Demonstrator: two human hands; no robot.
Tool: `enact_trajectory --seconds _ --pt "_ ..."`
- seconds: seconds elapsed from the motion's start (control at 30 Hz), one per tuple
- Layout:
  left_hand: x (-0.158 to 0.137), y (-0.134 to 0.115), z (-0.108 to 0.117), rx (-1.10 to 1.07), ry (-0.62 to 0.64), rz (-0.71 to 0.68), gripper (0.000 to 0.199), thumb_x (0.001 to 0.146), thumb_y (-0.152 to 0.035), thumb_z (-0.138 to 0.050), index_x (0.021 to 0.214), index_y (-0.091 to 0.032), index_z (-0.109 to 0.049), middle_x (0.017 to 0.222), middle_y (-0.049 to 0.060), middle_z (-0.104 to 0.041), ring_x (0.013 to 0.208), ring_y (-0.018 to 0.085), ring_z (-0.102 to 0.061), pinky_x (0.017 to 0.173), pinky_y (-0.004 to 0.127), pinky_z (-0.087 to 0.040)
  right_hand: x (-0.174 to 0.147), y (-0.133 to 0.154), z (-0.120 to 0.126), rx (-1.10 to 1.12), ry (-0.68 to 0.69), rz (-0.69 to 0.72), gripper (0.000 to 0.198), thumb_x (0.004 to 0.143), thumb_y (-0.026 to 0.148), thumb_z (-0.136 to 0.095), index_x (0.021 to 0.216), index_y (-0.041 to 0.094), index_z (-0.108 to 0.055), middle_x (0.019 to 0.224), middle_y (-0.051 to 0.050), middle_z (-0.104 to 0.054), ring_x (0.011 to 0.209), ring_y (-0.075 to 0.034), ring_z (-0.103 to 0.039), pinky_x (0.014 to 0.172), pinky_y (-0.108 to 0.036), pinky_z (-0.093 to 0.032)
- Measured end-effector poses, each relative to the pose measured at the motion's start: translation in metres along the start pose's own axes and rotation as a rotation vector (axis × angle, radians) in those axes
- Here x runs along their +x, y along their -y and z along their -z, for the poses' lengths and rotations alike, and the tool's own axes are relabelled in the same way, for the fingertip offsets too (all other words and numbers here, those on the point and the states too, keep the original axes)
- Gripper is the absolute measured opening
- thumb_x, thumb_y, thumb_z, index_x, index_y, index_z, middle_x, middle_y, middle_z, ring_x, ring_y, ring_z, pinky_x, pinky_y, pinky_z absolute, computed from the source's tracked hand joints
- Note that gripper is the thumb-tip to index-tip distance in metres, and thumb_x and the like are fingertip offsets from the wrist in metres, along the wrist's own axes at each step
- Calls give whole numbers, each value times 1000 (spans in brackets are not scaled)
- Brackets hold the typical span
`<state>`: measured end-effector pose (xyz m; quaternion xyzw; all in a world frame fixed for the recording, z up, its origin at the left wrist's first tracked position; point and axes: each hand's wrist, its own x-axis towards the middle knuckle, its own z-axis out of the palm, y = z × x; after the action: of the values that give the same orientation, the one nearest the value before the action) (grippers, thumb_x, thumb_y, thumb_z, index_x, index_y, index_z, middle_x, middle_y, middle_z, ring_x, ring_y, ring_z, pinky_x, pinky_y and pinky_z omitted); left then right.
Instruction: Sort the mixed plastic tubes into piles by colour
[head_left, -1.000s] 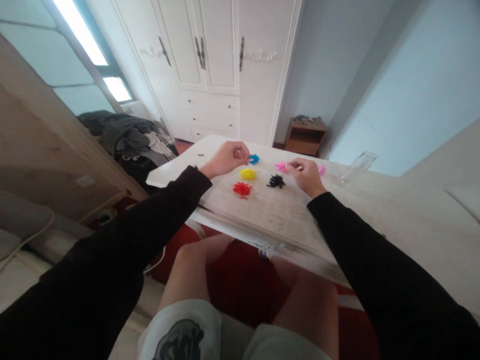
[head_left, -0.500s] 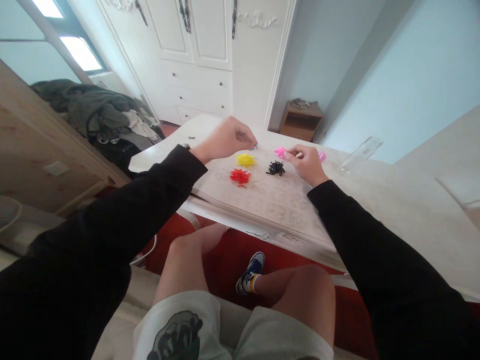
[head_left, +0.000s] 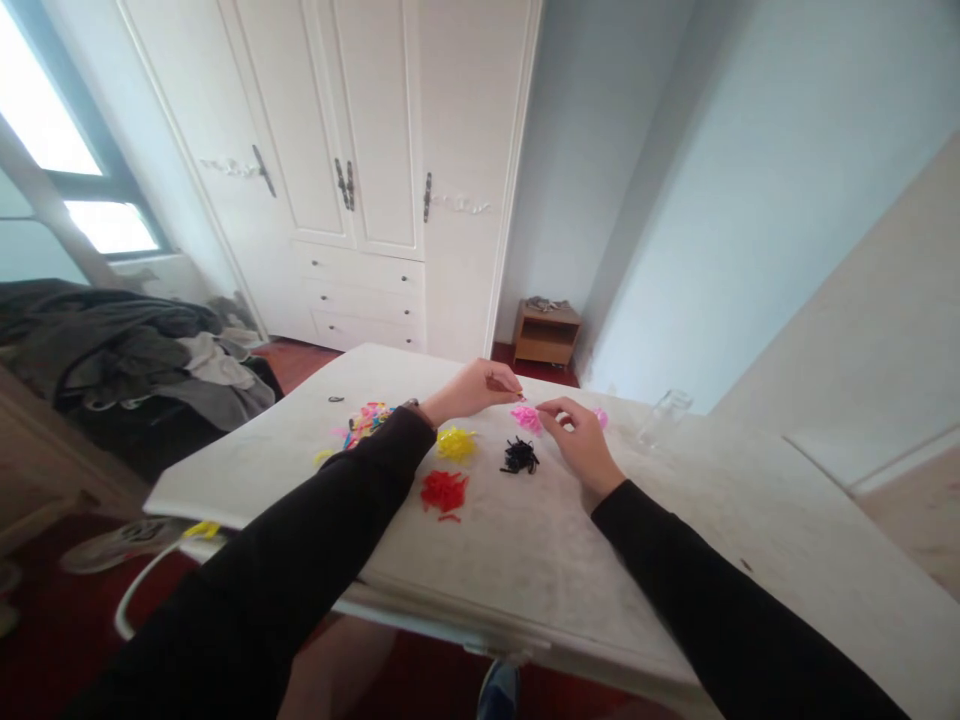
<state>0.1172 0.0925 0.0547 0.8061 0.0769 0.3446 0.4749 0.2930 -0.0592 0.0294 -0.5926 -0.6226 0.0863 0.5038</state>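
My left hand (head_left: 480, 386) reaches over the far part of the table, thumb and fingers pinched together. A tiny dark or reddish bit shows at its fingertips, too small to name. Just to the right, my right hand (head_left: 576, 432) is also closed in a pinch, its fingertips at the edge of a pile of pink strips (head_left: 526, 419); whether it grips one I cannot make out. Nearer me lie piles of yellow strips (head_left: 456, 443), black strips (head_left: 520, 456) and red strips (head_left: 444, 491). Mixed coloured strips (head_left: 367, 420) are partly hidden behind my left sleeve.
The piles lie on a white table (head_left: 555, 560). A clear glass container (head_left: 664, 418) rests at the far right, near more pink strips (head_left: 600, 418). One dark loop (head_left: 336, 399) lies at the far left. Beyond stand a white wardrobe (head_left: 367, 270) and a small wooden cabinet (head_left: 546, 332).
My view has tilted up and shifted, so more of the table shows, with the mixed pile now visible. My left hand has moved right, closer to my right hand beside the pink pile.
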Motion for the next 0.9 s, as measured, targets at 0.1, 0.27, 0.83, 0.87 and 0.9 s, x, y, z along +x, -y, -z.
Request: enact_trajectory --seconds 0.1,0.27,0.83,0.87,0.9 --pt "-6 9 -2 -24 9 -10 27 74 -37 -84 77 -14 -70 82 8 -74 79 18 -72 77 31 -58 -1 4 -3 40 -11 10 23 89 41 -68 101 22 -73 100 -7 -76 87 -21 -68 75 -33 -51" --pt "-14 2 -3 -62 -15 -6 30 73 -36 -86 79 -15 -65 79 5 -71 76 16 -70 71 27 -56 -1 7 -9 77 39 33 22 88 40 -70 101 23 -75 104 -7 -77 87 -20 -68 78 -33 -52" --pt "-21 2 -6 -1 7 -30 27 76 -36 -84 83 -13 -71 83 6 -74 79 16 -71 77 30 -58 -1 9 -11 65 -14 36 16 87 34 -69 79 20 -69 79 -2 -71 74 -16 -64 69 -30 -49" --pt "-21 3 -5 16 3 -32 26 77 -36 -83 83 -13 -72 82 6 -74 78 16 -71 77 30 -58 -1 9 -11 64 -16 31 16 87 34 -69 79 20 -69 79 -2 -71 74 -16 -64 69 -30 -49" --pt "-21 4 -5 36 2 -36 25 78 -36 -82 83 -14 -73 83 7 -75 78 16 -71 77 30 -58 -1 9 -11 64 -18 28 17 87 34 -68 79 20 -69 79 -2 -71 74 -16 -64 70 -30 -49"
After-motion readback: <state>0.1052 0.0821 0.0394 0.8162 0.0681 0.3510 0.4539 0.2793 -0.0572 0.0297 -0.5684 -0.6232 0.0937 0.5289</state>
